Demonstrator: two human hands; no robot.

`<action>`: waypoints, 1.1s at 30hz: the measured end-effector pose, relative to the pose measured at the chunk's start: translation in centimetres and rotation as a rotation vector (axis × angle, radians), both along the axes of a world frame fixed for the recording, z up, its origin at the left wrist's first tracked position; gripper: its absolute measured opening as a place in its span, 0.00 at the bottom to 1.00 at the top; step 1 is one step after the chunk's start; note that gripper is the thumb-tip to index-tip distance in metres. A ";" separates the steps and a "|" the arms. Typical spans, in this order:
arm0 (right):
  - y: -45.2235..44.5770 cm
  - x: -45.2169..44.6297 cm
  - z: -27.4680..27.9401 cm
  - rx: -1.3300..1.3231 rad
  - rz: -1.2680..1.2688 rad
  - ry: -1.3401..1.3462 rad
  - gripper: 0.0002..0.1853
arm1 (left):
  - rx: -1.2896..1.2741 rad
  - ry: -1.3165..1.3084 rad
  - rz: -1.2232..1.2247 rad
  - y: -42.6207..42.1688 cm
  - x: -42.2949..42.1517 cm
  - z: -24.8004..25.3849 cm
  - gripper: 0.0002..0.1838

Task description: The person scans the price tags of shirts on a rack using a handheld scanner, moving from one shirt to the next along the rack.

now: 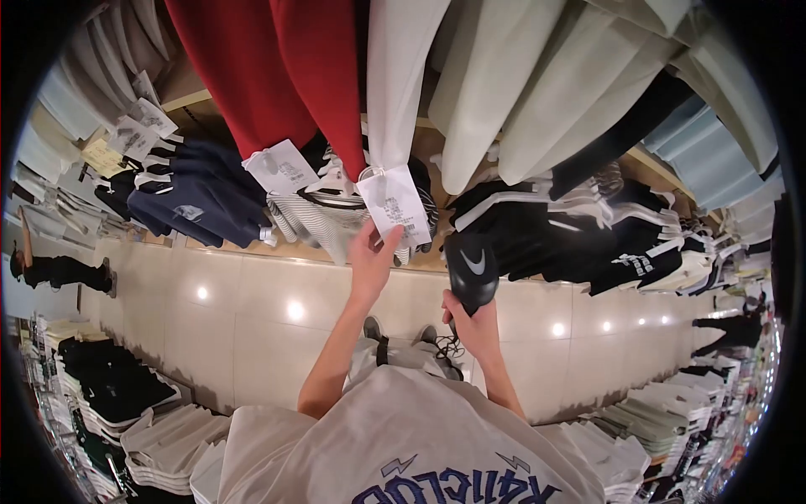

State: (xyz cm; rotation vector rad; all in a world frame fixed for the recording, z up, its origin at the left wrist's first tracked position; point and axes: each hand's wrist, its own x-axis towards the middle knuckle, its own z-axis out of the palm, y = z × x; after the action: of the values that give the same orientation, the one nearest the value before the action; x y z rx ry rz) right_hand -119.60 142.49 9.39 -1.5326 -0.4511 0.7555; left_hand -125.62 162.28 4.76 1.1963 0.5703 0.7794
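My left hand pinches the lower edge of a white printed tag between thumb and fingers. The tag hangs at the cuff of a white sleeve. In my right hand is a black handheld barcode scanner, gripped by its handle, its head pointing up toward the clothes. A pale curved mark shows on the scanner, and a dark coiled cord runs below it. Red sleeves hang to the left of the white one, with another white tag beneath them.
Pale beige sleeves hang at upper right. On the lower rail are navy shirts, a striped shirt and black shirts. White folded-looking garments are behind me. Other people stand along the tiled aisle.
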 end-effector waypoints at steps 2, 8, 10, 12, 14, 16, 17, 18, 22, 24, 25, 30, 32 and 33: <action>1.0 -0.9 0.2 -0.111 0.000 0.017 0.06 | 0.005 -0.001 -0.029 0.2 -0.4 -0.4 0.15; 3.2 -3.1 -1.3 -0.008 -0.062 -0.202 0.06 | 0.204 0.116 -0.136 0.9 -1.2 -0.4 0.13; 3.5 -3.5 -1.5 -0.040 -0.075 -0.188 0.07 | 0.300 0.103 -0.118 0.8 -1.0 -0.4 0.11; 3.6 -3.6 -1.8 -0.047 -0.100 -0.202 0.07 | 0.297 0.093 -0.135 0.6 -0.9 -0.3 0.12; 3.5 -3.5 -2.4 -0.051 -0.105 -0.179 0.07 | 0.294 0.085 -0.150 0.6 -1.0 -0.3 0.12; 3.3 -3.5 -2.6 -0.054 -0.108 -0.156 0.07 | 0.323 0.180 -0.227 0.7 -1.0 -0.4 0.13; 3.3 -3.4 -2.7 -0.045 -0.110 -0.154 0.07 | 0.323 0.181 -0.229 0.6 -1.0 -0.2 0.13; 3.2 -3.4 -2.7 -0.037 -0.112 -0.151 0.07 | 0.330 0.165 -0.234 0.5 -1.0 0.1 0.13; 3.2 -3.1 -2.2 -0.063 -0.120 -0.171 0.07 | 0.329 0.204 -0.256 0.0 -0.8 0.9 0.11; 3.2 -2.9 -3.0 -0.006 -0.149 -0.220 0.08 | 0.347 0.190 -0.253 -0.1 -0.7 0.7 0.11; 3.1 -2.8 -2.8 -0.005 -0.149 -0.219 0.08 | 0.364 0.176 -0.247 0.0 -0.6 0.5 0.11; 2.5 -2.2 -3.1 -0.027 -0.127 -0.171 0.08 | 0.396 0.137 -0.230 -0.4 -0.3 -0.2 0.11; 2.5 -2.0 -3.3 -0.015 -0.128 -0.193 0.07 | 0.425 0.113 -0.218 -0.5 -0.2 -0.2 0.12; 2.5 -2.0 -3.3 -0.006 -0.132 -0.213 0.07 | 0.390 0.133 -0.235 -0.6 -0.2 0.0 0.12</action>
State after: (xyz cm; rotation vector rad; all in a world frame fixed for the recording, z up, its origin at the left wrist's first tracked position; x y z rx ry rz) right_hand -121.56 144.96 6.09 -1.6387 -0.4997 0.4935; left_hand -125.87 161.72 4.73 1.6523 0.3839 0.6284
